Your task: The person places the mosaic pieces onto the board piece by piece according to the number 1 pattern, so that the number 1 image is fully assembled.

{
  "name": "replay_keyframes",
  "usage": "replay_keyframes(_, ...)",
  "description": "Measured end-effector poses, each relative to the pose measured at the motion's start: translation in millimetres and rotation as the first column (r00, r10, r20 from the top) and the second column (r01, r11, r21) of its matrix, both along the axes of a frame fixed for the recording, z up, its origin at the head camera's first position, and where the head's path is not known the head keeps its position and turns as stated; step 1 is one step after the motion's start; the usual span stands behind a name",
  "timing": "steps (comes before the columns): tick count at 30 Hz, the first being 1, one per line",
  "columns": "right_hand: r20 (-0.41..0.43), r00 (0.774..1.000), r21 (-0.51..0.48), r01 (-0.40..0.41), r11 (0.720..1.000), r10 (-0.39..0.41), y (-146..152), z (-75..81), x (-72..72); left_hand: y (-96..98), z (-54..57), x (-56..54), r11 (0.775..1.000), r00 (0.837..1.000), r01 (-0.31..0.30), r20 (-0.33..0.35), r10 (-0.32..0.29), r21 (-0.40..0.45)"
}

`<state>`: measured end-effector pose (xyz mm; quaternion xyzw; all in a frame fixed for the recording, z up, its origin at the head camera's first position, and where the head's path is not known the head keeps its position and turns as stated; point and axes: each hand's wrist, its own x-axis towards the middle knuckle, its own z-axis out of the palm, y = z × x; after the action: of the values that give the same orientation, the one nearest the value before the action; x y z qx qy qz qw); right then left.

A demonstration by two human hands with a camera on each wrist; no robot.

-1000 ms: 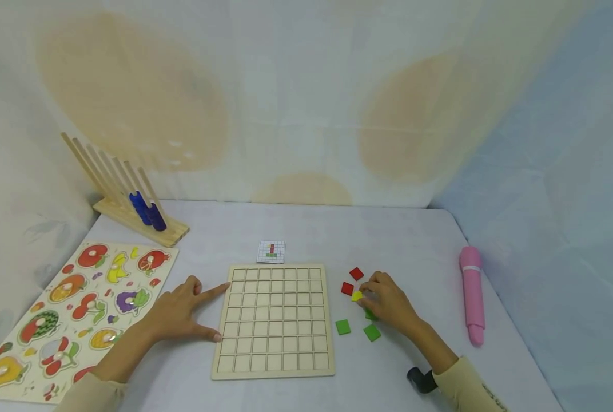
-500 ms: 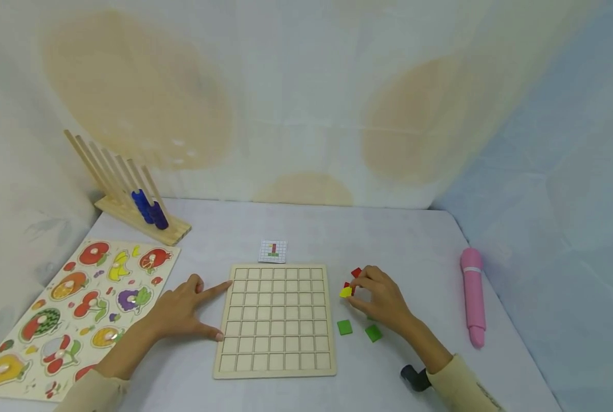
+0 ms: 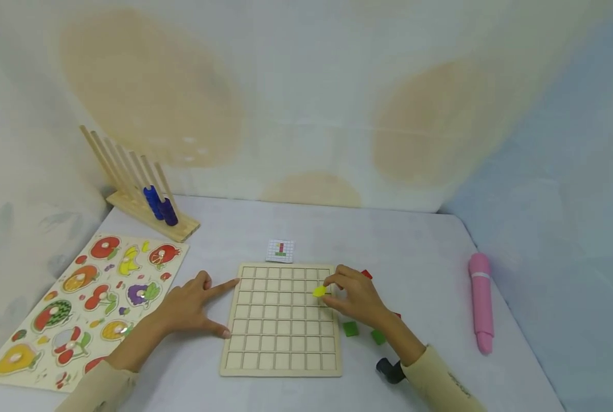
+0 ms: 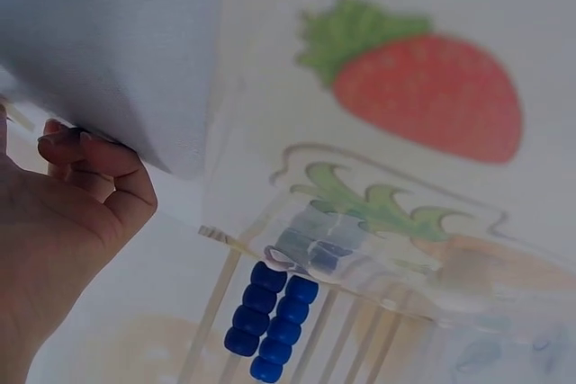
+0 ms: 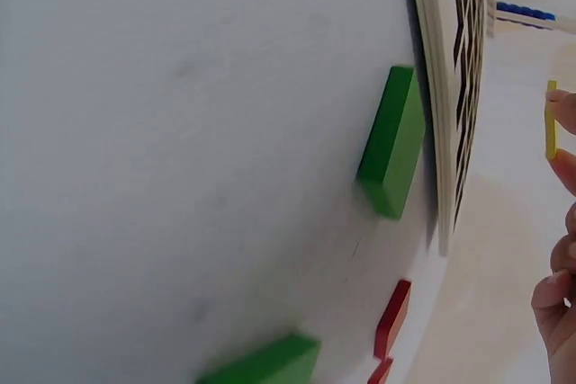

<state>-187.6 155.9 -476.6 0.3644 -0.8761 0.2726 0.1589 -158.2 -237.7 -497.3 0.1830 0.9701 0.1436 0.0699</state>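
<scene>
My right hand (image 3: pixel 360 294) pinches a small yellow square tile (image 3: pixel 319 292) between thumb and index finger. It holds the tile over the right part of a wooden grid board (image 3: pixel 281 373). In the right wrist view the yellow tile (image 5: pixel 551 121) is seen edge-on at the fingertips. My left hand (image 3: pixel 190 306) rests at the board's left edge, index finger and thumb spread straight along it, the other fingers curled in. Right of the board lie green tiles (image 3: pixel 350 329) and red tiles (image 3: pixel 367 274), partly hidden by my right hand and forearm.
A small card with a coloured grid pattern (image 3: pixel 281 250) lies just behind the board. To the left are a fruit puzzle board (image 3: pixel 87 312) and a wooden peg stand (image 3: pixel 152 217) with blue beads. A pink marker-shaped object (image 3: pixel 482 303) lies far right.
My right hand has lifted the yellow tile from among the loose tiles and carried it left over the board. The left hand keeps its place at the board's edge.
</scene>
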Motion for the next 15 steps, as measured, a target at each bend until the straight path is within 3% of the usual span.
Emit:
replay_keyframes(5,0.073,0.997,0.031,0.004,1.0,-0.006,-16,3.6,-1.0,1.3,2.7,-0.4,1.0,1.0,0.008,0.001,-0.008,-0.013)
replay_keyframes(11,0.07,0.997,0.037,-0.012,0.999,0.009,-31,3.1,-6.6,2.0,4.0,-0.8,1.0,1.0,0.023,-0.003,-0.023,-0.013)
replay_keyframes(15,0.118,0.993,0.039,-0.024,0.999,0.02,-42,2.2,-10.9,2.4,3.8,-1.7,1.0,1.0,0.019,0.009,-0.019,-0.019)
